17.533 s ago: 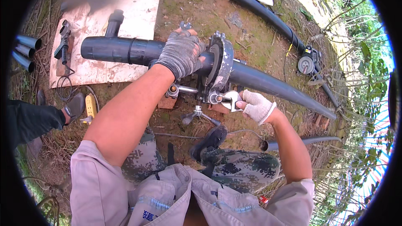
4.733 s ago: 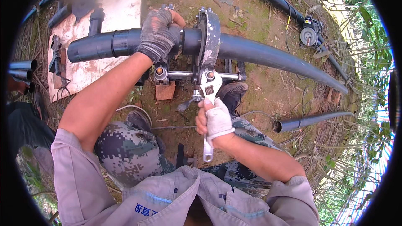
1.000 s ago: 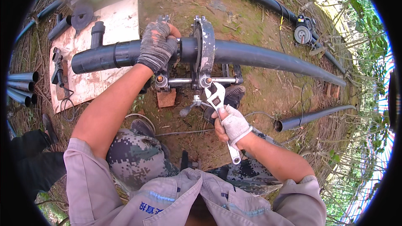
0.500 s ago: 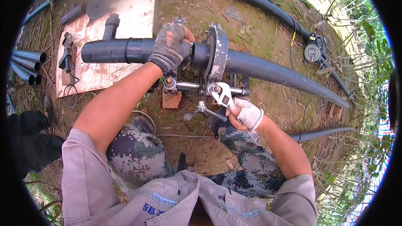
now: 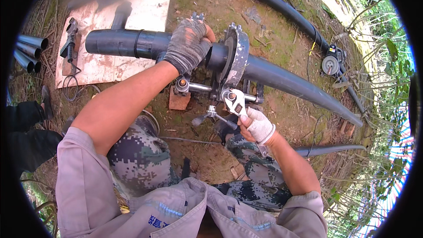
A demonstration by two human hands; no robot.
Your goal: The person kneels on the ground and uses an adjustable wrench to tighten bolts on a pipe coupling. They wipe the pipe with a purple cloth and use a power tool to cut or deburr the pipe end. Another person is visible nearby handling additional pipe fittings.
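My right hand (image 5: 257, 125), in a pale glove with bare fingertips, is closed round a silver adjustable wrench (image 5: 239, 105). The wrench's jaws sit at the bolt on the near side of a round pipe clamp (image 5: 240, 59). My left hand (image 5: 189, 46), in a worn grey glove, curls over a second pipe clamp (image 5: 182, 83) and the pipe there; much of that clamp is hidden under it. Running through both clamps is a thick black pipe (image 5: 291, 81), with a black tee fitting (image 5: 110, 42) at its left end. Steel guide rods (image 5: 200, 87) join the clamps.
Below the clamps a handle with grey grips (image 5: 212, 113) sticks out, and a brick (image 5: 179, 100) lies underneath. A wooden board (image 5: 145, 11) bears a corded tool (image 5: 70, 39). Further off are a power tool with a round disc (image 5: 331, 64), more pipes (image 5: 33, 46) and a person's dark-clothed legs (image 5: 33, 136).
My view has tilted slightly, so the pipe slopes down more to the right. Both hands keep their places, the wrench still at the clamp bolt.
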